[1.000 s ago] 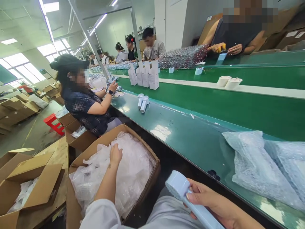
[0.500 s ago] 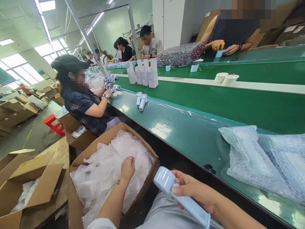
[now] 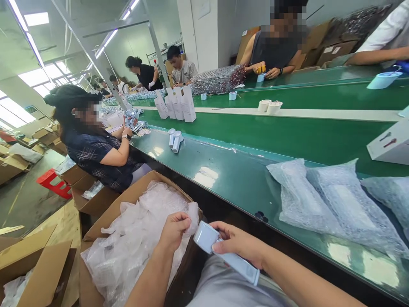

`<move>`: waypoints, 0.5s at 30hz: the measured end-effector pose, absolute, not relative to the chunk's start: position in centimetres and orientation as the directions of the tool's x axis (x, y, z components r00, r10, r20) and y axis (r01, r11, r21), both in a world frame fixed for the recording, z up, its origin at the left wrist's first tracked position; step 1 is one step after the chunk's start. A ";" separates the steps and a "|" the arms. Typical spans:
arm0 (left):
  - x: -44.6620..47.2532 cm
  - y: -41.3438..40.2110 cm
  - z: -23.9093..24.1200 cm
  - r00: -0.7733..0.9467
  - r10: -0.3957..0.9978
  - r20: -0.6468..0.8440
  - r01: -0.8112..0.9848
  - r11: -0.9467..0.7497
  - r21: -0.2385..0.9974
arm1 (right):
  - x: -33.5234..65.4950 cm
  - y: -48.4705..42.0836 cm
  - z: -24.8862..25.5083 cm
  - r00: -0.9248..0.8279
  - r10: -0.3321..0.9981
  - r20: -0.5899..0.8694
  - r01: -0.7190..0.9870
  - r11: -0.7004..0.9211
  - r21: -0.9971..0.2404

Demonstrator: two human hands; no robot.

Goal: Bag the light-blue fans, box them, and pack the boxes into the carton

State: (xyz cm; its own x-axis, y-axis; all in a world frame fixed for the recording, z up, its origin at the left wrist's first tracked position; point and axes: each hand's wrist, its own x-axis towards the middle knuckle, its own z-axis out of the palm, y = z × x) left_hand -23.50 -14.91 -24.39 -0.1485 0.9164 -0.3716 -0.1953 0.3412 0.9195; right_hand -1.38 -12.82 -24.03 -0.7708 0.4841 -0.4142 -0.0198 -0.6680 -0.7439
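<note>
My right hand [image 3: 241,244] is closed around a light-blue handheld device [image 3: 206,238] with a thick drum-shaped head and a long, flat-sided handle. It is held tilted above my lap, head toward the left. My left hand [image 3: 174,230] pinches the edge of a translucent bubble-wrap bag [image 3: 192,216], just left of the device's head. Below, an open cardboard box [image 3: 111,212] is heaped with loose bubble-wrap bags [image 3: 128,247]. How much of the pinched bag is free of the heap, I cannot tell.
Filled bubble-wrap bags [image 3: 343,198] lie on the green bench [image 3: 230,183] at right. Several light-blue devices [image 3: 175,140] and white boxes [image 3: 188,104] stand farther off. A co-worker [image 3: 92,140] sits at left, others across the conveyor [image 3: 223,130]. Open cartons [image 3: 44,273] are at lower left.
My left hand has risen from the heap toward the device, now with a bag's edge pinched in it. The device has turned slightly in my right hand. The view has swung right.
</note>
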 end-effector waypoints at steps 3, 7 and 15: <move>-22.8 -14.5 -23.3 -0.194 0.946 -0.260 -0.056 0.254 0.966 | -0.2 -13.3 -23.7 -0.825 0.415 -0.385 -0.063 -0.743 -0.666; -20.3 -15.0 -22.0 -0.037 0.975 -0.218 0.113 0.221 0.969 | 0.3 -13.4 -23.0 -0.909 0.338 -0.243 -0.130 -0.785 -0.606; -18.8 -14.9 -23.0 0.064 0.927 -0.369 -0.034 0.372 0.928 | 0.4 -13.1 -23.4 -0.807 0.508 -0.303 -0.162 -0.683 -0.713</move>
State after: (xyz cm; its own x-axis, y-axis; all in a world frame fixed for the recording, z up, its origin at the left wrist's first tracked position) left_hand -18.82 -14.93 -23.05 0.0641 0.9272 -0.3689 -0.0340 0.3715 0.9278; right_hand 0.37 -13.08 -23.40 -0.8066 0.5076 -0.3029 -0.1619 -0.6826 -0.7126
